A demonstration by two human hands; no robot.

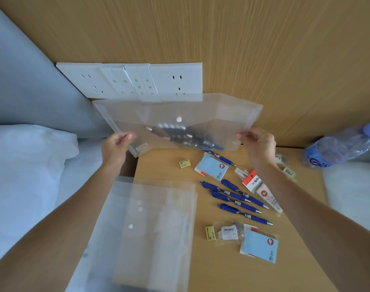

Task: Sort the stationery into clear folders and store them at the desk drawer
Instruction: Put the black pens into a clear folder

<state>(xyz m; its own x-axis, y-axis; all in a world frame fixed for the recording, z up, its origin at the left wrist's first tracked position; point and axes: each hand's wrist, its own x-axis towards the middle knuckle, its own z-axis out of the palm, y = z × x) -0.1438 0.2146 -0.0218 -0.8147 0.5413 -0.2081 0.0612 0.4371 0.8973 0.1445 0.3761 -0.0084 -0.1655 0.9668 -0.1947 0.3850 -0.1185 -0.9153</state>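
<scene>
I hold a clear snap folder (226, 114) up above the far side of the desk, with several dark pens (186, 137) lying inside it. My left hand (115, 147) pinches its lower left edge and my right hand (258, 145) pinches its lower right edge. On the desk (165, 165) below lie several blue pens (235, 199), two blue sticky-note pads (212, 167) (260, 246), small yellow erasers (184, 163) (211, 232), a red-and-white packet (251, 180) and a small bagged item (229, 231). A stack of empty clear folders (150, 228) rests at the desk's left.
A white socket panel (175, 81) is mounted on the wooden back wall. A plastic water bottle (339, 146) lies at the right. White bedding (26, 165) borders the desk on the left, and more white fabric (352, 186) lies on the right.
</scene>
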